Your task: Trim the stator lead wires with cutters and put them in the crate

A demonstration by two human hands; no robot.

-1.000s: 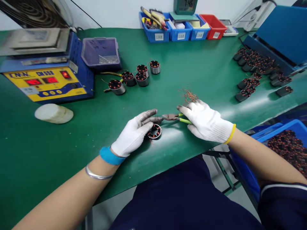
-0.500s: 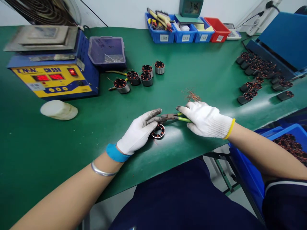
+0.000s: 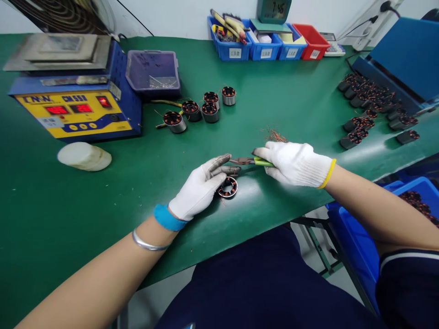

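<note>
There are two hands (image 3: 200,192), one clock (image 3: 274,11), one pliers (image 3: 243,161).

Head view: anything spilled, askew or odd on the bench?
One thing: a loose tangle of copper-coloured wire strands lies directly on the green bench, just beyond the right hand, rather than in a container. Possibly offcuts. No obvious damage otherwise.

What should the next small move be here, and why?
Probably lower the pliers towards the wound ring. The right hand holds them by the green handles, but their tip sits apart from the ring. The left hand is against the ring, and a thin wire sticks out at its near edge.
</note>
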